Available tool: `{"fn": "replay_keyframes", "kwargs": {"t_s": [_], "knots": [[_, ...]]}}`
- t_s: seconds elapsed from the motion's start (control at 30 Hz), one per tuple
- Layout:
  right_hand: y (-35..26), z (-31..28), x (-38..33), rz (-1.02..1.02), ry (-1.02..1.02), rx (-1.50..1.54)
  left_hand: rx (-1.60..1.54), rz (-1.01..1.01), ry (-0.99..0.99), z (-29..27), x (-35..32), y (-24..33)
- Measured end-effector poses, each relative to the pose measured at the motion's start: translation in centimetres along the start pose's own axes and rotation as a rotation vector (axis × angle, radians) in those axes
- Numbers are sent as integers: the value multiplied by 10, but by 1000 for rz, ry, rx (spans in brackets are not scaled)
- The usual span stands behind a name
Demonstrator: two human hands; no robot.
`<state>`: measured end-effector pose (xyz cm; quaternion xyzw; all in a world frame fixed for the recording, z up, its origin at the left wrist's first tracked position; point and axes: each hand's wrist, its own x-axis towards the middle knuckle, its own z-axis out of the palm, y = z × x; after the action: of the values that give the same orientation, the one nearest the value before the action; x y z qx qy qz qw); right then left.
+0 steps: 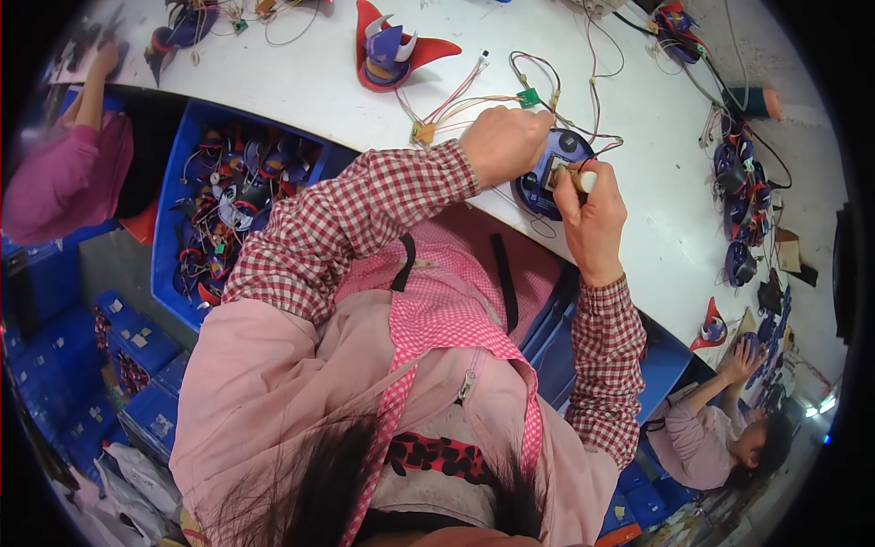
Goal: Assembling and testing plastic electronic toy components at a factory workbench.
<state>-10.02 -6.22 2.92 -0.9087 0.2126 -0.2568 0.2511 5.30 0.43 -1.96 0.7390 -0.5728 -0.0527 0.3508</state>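
Observation:
A round blue-purple plastic housing [532, 194] with a square opening lies on the white table in front of me. My left hand [504, 144] is closed at its upper left rim, beside thin wires and a small green circuit board [528, 98]; its fingertips are partly hidden. At the housing's right side, my right hand [594, 219] is closed around a pale, short, rounded piece [587, 182], pressed near the opening. Whether this is a tool handle I cannot tell. Coloured wires run from a small tan part [424, 133] left of my left hand.
A red and purple horned toy part [387, 50] stands farther back. At left, a blue bin [169, 232] holds several wired toy parts. More wired parts [734, 196] line the right edge. One person [64, 182] sits at left, another [697, 438] works at right.

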Motion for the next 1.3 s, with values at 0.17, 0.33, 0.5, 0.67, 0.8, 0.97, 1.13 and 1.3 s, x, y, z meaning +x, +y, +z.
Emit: {"fn": "replay_keyframes", "kwargs": {"t_s": [0.17, 0.33, 0.5, 0.67, 0.8, 0.97, 1.13, 1.3], "knots": [[6, 5, 0, 17, 46, 27, -19, 1, 99, -24, 7, 3], [7, 7, -7, -26, 98, 18, 259, 10, 30, -29, 21, -17], [-12, -3, -11, 58, 154, 39, 358, 13, -86, -20, 25, -38], [-32, -22, -35, -126, 375, 53, -23, 171, 165, -47, -2, -23], [-78, -13, -28, 519, 47, 1015, -105, 283, 456, -57, -42, -11], [-72, 28, -12, 783, -153, 1427, -175, 380, 438, -49, -72, -9], [-55, 40, -18, 758, -94, 1411, -99, 67, 448, -74, -101, -21], [-64, 39, -12, 741, -80, 1388, 158, -71, 404, -79, -101, -43]]}}
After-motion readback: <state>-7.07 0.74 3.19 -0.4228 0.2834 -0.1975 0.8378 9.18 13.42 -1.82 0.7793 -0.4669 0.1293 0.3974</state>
